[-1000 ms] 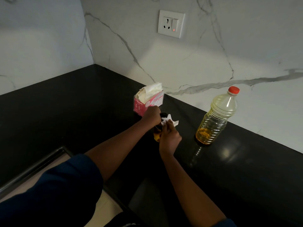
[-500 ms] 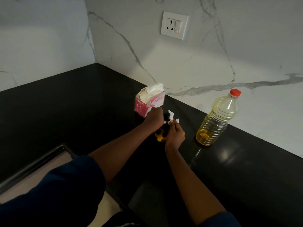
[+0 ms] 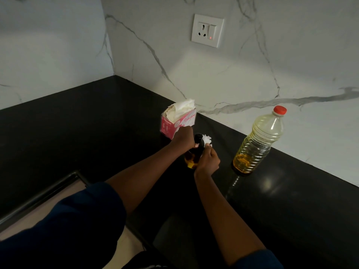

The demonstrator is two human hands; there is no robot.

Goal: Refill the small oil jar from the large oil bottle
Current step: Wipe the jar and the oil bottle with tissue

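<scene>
Left hand: your left hand (image 3: 183, 137) is curled from above round the slim dark neck of the small oil jar (image 3: 191, 162), with the thumb on the side nearest you.
Right hand: your right hand (image 3: 207, 160) pinches a crumpled scrap of white tissue (image 3: 207, 140) and holds it against the jar's neck.
Small oil jar: it has a rounded glass body with amber oil showing low between your wrists. A narrow black top (image 3: 198, 138) rises between the two hands. It stands upright on the countertop (image 3: 77, 123), between the tissue box and the large bottle.
Tissue box: this pink card carton (image 3: 174, 124) is open at the top, with soft white sheets ruffled out. It sits just behind your left hand.
Large oil bottle: the clear, ribbed plastic bottle (image 3: 256, 144) stands upright with yellow oil inside and its red cap (image 3: 280, 110) on. It is to the right of the jar, apart from both hands and near the wall.
Countertop: black and polished, with glossy reflections.
Wall: white marble with grey veins. It carries a white socket plate (image 3: 207, 30) with a small red light.
Sleeves: dark blue cloth on both arms.
</scene>
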